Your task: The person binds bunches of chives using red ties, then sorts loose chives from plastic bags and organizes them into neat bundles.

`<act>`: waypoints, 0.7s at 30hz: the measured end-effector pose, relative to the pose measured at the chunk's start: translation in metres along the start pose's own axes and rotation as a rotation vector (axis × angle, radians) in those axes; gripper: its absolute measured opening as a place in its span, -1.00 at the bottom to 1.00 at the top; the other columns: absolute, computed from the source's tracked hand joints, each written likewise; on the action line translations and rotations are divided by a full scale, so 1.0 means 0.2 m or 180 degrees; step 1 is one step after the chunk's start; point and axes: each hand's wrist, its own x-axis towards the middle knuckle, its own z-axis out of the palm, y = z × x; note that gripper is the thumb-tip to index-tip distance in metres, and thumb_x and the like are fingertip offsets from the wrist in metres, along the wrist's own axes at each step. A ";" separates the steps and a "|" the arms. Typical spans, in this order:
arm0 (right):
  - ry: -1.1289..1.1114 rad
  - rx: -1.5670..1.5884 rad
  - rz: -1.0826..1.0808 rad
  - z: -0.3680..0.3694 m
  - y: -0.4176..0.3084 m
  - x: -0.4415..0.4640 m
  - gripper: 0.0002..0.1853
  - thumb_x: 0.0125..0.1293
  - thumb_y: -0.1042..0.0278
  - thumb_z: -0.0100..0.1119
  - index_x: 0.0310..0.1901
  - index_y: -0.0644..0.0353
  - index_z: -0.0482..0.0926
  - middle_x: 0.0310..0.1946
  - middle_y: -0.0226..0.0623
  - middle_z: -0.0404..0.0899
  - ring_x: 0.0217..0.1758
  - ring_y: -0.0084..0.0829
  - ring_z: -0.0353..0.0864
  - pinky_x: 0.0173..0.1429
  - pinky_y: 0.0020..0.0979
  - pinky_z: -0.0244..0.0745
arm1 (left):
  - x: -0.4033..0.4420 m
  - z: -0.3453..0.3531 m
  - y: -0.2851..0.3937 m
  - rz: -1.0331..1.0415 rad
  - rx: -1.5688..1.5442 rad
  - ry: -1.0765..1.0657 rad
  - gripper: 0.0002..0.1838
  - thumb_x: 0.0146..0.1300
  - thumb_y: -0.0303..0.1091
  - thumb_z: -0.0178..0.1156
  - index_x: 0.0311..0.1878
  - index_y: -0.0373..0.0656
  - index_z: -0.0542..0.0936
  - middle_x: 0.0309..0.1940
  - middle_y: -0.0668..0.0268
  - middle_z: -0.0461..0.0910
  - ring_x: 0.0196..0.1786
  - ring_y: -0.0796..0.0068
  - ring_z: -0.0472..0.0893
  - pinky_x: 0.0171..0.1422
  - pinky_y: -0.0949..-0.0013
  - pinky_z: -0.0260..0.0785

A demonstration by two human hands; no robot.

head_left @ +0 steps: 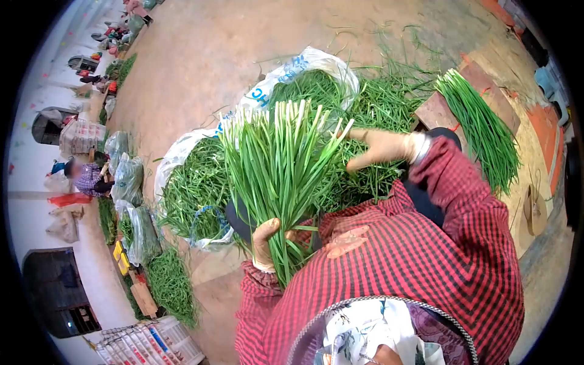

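Note:
My left hand (265, 244), in a pale glove, is closed around the lower, leafy part of a thick bunch of Chinese chives (277, 164). The bunch stands upright, its white stem ends fanned out at the top. My right hand (383, 148), also gloved, is just right of those ends, with thumb and fingers apart and nothing in it. A stray stem tilts out toward its fingertips. Behind the bunch lies an open white plastic sack (249, 100) with loose green chive leaves (198, 182) heaped on it.
On boards at the right lies another neat bundle of chives (480, 128) with a red tie. Loose leaves (389, 100) cover the floor beyond my right hand. At the left, a person (91, 177) sits near filled plastic bags (128, 176), and a heap of greens (170, 283) lies closer.

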 end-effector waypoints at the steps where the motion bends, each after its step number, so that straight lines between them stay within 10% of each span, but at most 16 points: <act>1: -0.0183 0.0143 0.0102 0.08 -0.06 0.00 -0.14 0.18 -0.10 0.33 0.40 0.22 0.24 0.33 -0.02 0.35 0.41 -0.17 0.30 0.46 -0.29 0.19 | 0.00 -0.02 -0.01 -0.0025 -0.0144 -0.0094 -0.64 0.20 -0.14 0.16 -0.25 -0.33 0.58 -0.58 0.26 0.53 -0.54 0.47 0.46 -0.44 0.45 0.32; 8: -0.0359 0.0650 0.0260 0.18 -0.12 0.09 -0.62 0.41 0.13 0.08 0.04 0.29 0.58 -0.56 -0.37 0.57 -0.55 -0.51 0.52 -0.33 -0.40 0.47 | -0.04 -0.07 -0.03 -0.0012 -0.0204 0.0166 -0.67 0.15 -0.20 0.22 -0.22 -0.33 0.62 -0.52 0.23 0.59 -0.51 0.44 0.54 -0.42 0.45 0.40; 21: 0.1400 -0.1797 -0.0623 -0.01 -0.06 0.08 -0.79 0.27 0.34 0.13 -0.07 -0.08 0.63 -0.40 -0.15 0.63 -0.38 -0.10 0.64 -0.31 -0.26 0.54 | -0.05 -0.10 -0.02 -0.0152 0.0009 0.0023 -0.68 0.20 -0.22 0.17 -0.24 -0.36 0.62 -0.47 0.21 0.62 -0.49 0.45 0.54 -0.38 0.47 0.38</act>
